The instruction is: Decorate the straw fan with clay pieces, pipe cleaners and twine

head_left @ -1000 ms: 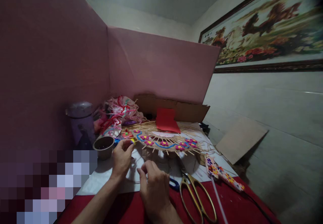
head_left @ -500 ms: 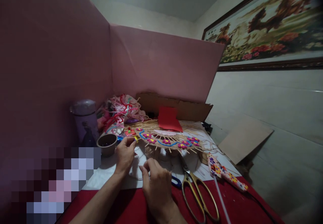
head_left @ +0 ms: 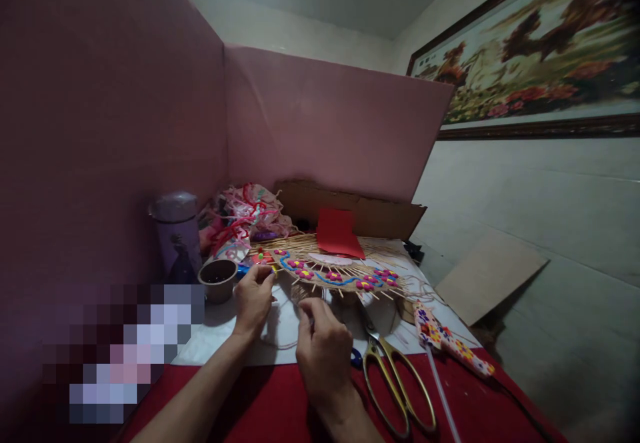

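Observation:
My left hand (head_left: 254,300) is closed in a pinch at the left end of a curved, fan-like craft piece (head_left: 345,282), which has pink-and-yellow flowers, a wavy blue line and thin sticks poking out. What its fingertips hold is too small to make out. My right hand (head_left: 325,350) is closed, thumb against curled fingers, below the front edge of the piece; anything in it is hidden. A thin cord (head_left: 285,348) lies on the white sheet (head_left: 200,350) between my hands. Gold-handled scissors (head_left: 397,386) lie just right of my right hand.
A brown cup (head_left: 219,290) and a purple tumbler (head_left: 177,240) stand at left. Tangled pink and red yarn (head_left: 253,210) is piled behind. Red paper (head_left: 337,233) stands at the back. A flower-patterned glue gun (head_left: 450,343) with a clear glue stick (head_left: 443,396) lies at right.
My right hand has moved slightly up and right, nearer the craft piece. My left hand stays pinched by its left end. The whole view has shifted a little.

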A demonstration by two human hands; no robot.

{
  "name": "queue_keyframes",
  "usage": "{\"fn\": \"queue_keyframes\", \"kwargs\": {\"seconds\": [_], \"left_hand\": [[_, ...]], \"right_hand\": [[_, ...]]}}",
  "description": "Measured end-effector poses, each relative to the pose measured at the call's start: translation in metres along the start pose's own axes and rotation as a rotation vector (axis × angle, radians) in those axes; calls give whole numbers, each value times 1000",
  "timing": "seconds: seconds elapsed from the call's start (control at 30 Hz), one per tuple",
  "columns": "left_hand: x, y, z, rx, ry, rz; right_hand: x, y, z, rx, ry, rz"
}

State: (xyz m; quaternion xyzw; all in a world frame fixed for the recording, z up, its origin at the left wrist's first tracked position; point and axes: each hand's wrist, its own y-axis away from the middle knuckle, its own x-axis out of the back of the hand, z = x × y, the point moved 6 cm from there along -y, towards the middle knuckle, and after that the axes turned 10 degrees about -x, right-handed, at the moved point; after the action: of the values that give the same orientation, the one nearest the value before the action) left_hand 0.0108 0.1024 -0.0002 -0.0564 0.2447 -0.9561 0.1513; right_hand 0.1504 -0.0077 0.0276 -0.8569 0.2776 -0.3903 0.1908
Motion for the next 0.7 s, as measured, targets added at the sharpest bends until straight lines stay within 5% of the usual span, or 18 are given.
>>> {"fn": "queue_keyframes", "kwargs": {"seconds": [0.13,0.23,0.43,0.7], "left_hand": [[0,0,2,2,-5,6],[0,0,3,3,-12,2],[1,0,4,-4,-29,10],[0,0,5,-42,-61,0]], "right_hand": [[29,-23,5,-107,-32,64],[44,-37,-2,-20,52,38],[27,-45,-10,204,293,-132],[5,-41,-7,344,379,-3]]}}
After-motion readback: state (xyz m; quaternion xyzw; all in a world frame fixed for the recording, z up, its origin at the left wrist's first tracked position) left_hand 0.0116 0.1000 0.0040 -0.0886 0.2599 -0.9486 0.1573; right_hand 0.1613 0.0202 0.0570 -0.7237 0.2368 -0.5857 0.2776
